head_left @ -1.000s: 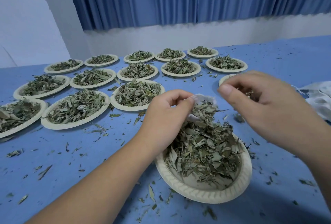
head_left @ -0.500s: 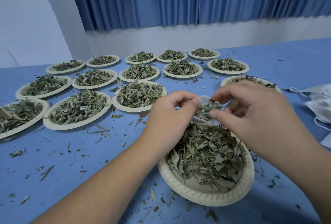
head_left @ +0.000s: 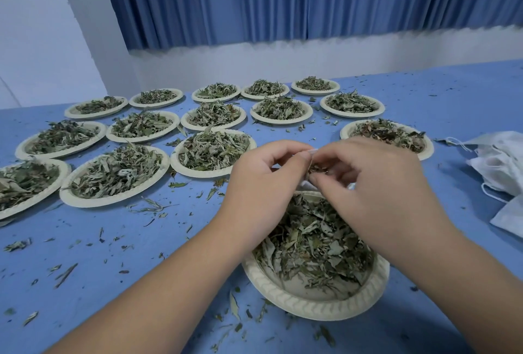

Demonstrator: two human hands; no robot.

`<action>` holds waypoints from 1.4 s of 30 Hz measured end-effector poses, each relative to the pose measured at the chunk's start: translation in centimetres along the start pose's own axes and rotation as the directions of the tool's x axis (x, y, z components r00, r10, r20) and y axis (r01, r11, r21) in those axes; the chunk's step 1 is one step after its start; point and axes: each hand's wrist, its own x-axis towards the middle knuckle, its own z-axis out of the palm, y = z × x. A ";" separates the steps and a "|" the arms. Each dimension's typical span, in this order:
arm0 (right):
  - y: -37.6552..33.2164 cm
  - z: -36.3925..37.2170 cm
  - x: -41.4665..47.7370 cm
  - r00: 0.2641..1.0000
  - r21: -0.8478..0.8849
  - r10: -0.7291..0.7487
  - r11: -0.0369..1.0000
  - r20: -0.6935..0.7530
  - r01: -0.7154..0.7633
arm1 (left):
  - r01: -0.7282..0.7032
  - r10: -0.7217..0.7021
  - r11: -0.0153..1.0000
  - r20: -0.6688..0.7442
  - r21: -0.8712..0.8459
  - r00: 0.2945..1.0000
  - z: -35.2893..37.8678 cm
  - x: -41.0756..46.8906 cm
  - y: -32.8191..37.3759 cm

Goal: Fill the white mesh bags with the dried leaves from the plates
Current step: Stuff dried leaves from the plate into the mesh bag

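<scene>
Mesh bag (head_left: 312, 152), white and small, hangs just above the near plate (head_left: 311, 308), pinched between our two hands. Our left hand (head_left: 263, 183) grips one edge between thumb and curled fingers. Our right hand (head_left: 376, 183) pinches the other side, fingers curled at the mouth, where dried leaves (head_left: 318, 168) show inside. The near plate holds a loose leaf heap (head_left: 311, 240). Beyond it, on the blue counter (head_left: 127, 254), we see rows of plates (head_left: 203, 174), each heaped with leaves. Spare bags (head_left: 503, 166) lie piled at the right, and leaf crumbs (head_left: 150, 208) litter the counter.
</scene>
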 end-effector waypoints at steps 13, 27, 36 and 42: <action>-0.2 -1.1 -0.1 0.992 -0.020 -0.123 0.992 0.003 0.123 | -0.025 0.025 0.999 0.002 -0.032 1.000 -0.3 0.0 0.3; 0.1 -1.5 0.2 0.972 -0.079 -0.209 0.973 0.111 0.218 | -0.044 0.046 0.998 -0.053 0.036 0.998 -1.0 0.4 0.3; -0.1 -0.3 0.4 0.928 -0.282 -0.125 0.931 0.350 0.232 | -0.089 0.089 0.996 0.043 -0.003 0.995 -0.2 -0.1 0.5; 0.6 -1.8 0.5 0.951 0.001 -0.174 0.984 0.257 0.180 | -0.100 0.104 0.989 -0.032 0.108 0.994 -1.0 0.2 0.0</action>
